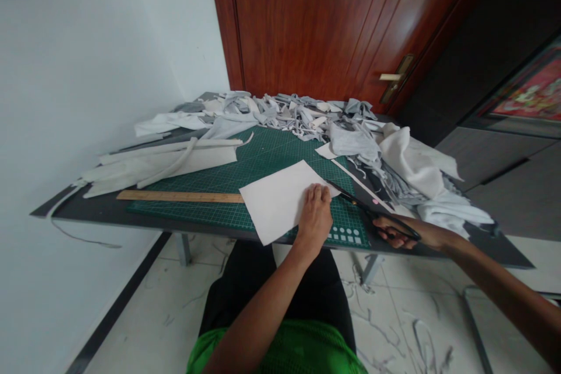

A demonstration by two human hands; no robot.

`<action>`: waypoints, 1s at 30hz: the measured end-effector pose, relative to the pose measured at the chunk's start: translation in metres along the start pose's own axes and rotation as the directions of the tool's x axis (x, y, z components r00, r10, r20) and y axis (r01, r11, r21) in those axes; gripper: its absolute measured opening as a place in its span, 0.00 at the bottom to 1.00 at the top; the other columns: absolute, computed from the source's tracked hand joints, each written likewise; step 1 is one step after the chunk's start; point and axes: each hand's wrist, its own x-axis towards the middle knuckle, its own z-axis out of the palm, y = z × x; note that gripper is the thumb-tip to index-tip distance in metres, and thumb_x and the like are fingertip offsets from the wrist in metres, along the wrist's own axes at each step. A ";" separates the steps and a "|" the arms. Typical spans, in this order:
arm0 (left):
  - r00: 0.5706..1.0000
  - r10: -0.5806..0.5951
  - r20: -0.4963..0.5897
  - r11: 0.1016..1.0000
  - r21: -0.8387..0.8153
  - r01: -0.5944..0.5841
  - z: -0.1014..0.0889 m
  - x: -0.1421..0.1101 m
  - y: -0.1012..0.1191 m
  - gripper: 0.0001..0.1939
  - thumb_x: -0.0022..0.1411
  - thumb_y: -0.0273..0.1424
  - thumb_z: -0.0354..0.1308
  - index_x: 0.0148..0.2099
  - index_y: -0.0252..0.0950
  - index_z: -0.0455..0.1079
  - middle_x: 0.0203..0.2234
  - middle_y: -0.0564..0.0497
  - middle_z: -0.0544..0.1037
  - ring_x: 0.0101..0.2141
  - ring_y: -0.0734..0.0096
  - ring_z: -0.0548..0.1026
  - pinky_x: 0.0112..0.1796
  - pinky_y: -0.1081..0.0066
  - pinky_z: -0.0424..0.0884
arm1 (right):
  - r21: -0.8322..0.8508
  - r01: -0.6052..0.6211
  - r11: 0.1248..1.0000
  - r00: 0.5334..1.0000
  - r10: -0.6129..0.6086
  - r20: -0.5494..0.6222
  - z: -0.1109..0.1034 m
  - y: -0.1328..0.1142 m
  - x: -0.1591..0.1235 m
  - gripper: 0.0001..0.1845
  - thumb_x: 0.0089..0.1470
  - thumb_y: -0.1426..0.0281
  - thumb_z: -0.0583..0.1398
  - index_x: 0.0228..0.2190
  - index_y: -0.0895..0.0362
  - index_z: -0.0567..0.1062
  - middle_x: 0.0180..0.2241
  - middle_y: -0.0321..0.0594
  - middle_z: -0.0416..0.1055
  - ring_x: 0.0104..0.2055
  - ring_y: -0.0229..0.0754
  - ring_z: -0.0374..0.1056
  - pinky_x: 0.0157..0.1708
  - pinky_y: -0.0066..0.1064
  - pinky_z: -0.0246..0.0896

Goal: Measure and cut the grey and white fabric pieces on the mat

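Note:
A white sheet of cloth or stiff paper (278,198), roughly four-sided, lies on the green cutting mat (263,155). My left hand (316,210) rests on its right part, fingers lying flat and close together, pressing it down; the thumb is hard to make out. Black-handled scissors (363,207) are in my right hand (392,231), with fingers wrapped through the handles. Their blades point left and reach the sheet's right corner, just beside my left fingertips. How far the blades are apart cannot be made out. A wooden ruler (179,196) lies left of the sheet, its right end meeting the sheet's edge.
Grey and white fabric scraps (298,114) are heaped along the table's back. Folded white cloth pieces (166,166) lie at left, and more cloth (412,163) is piled at right. A wooden door (307,23) stands behind the dark table (100,210). Thread scraps litter the floor.

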 end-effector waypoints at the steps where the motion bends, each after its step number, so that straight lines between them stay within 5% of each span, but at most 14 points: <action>1: 1.000 0.001 0.000 1.000 0.001 -0.001 0.000 0.000 0.000 0.24 0.71 0.17 0.46 0.67 0.21 0.63 0.64 0.30 0.69 0.67 0.52 0.66 0.69 0.54 0.60 | 0.009 -0.006 1.000 1.000 0.006 -0.005 0.000 0.000 0.000 0.36 0.43 0.35 0.65 0.25 0.57 0.67 0.20 0.30 0.55 0.21 0.30 0.48 0.19 0.25 0.31; 30: 0.999 0.022 -0.035 1.000 0.009 -0.021 0.004 -0.001 -0.001 0.22 0.72 0.19 0.46 0.65 0.24 0.64 0.63 0.32 0.71 0.66 0.49 0.67 0.67 0.51 0.63 | 0.066 -0.019 0.998 1.000 0.017 0.019 -0.004 0.008 0.004 0.37 0.43 0.35 0.66 0.27 0.57 0.68 0.20 0.30 0.57 0.21 0.28 0.47 0.17 0.21 0.32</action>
